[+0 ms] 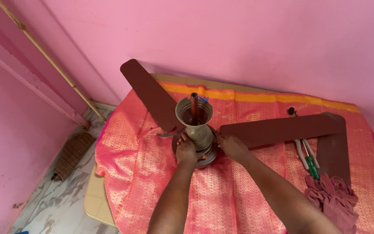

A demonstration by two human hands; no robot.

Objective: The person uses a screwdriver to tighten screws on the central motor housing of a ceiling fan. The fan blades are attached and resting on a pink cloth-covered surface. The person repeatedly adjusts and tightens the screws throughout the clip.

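A brown ceiling fan (198, 130) is shown laid on a pink-and-gold patterned cloth (221, 190) that covers a table, its motor housing near the middle of the table's left half and its downrod (194, 106) pointing upward through an upturned metal canopy cup (194, 112). The left hand (186, 149) is curled over the near rim of the motor housing, fingers bent and pressed to the metal; whether a small part is pinched beneath them cannot be told. The right hand (234, 147) is closed loosely on the root of the long blade (282, 129), where it meets the housing. A second blade (150, 93) reaches past the table's far left corner, and a third (334, 147) lies toward the right edge. Beside that blade are seen screwdrivers (309, 158), one green-handled, and a crumpled pink rag (334, 199). For the step to be done well, the housing is judged best steadied by the left hand while the blade root is worked by the right, so that the fan is kept from sliding on the cloth and the upright rod from tipping.
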